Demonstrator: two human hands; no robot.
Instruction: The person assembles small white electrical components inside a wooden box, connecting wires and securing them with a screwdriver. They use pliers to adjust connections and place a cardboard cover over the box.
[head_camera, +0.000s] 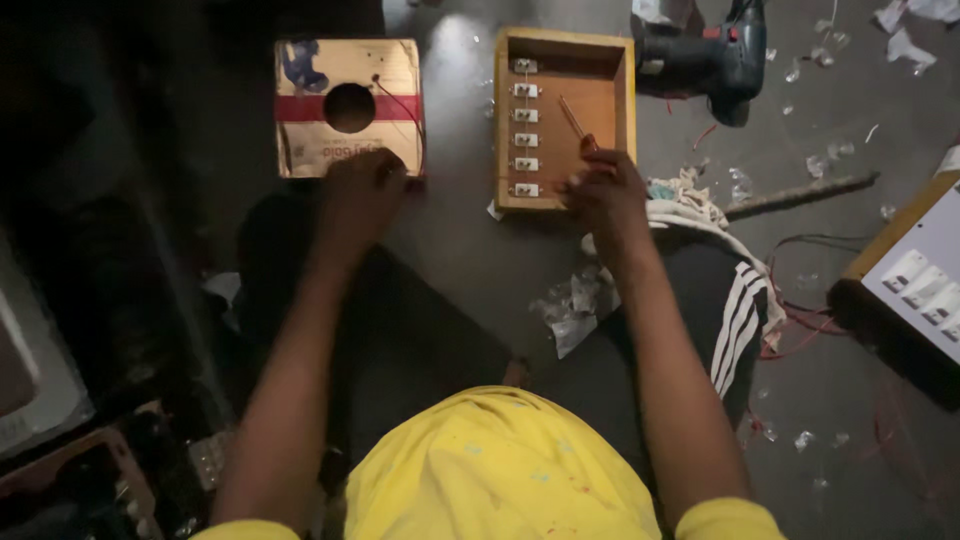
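Note:
I sit on the floor in a yellow shirt. My left hand (358, 195) rests closed on the near edge of a cardboard box (305, 140) that has a round hole in its top and a red wire coming out. My right hand (605, 192) grips a red-handled screwdriver (577, 125) whose shaft points into an open wooden box (615, 100). Inside that box, a column of several white switch parts (525, 115) runs along the left side. The hand covers the box's near right corner.
A dark power drill (715, 55) lies beyond the wooden box. A wooden panel with white switches (925, 280) sits at the right, with red wires (800, 325) beside it. Clear plastic scraps (570, 305) and a stick (800, 195) litter the floor. Dark clutter fills the left side.

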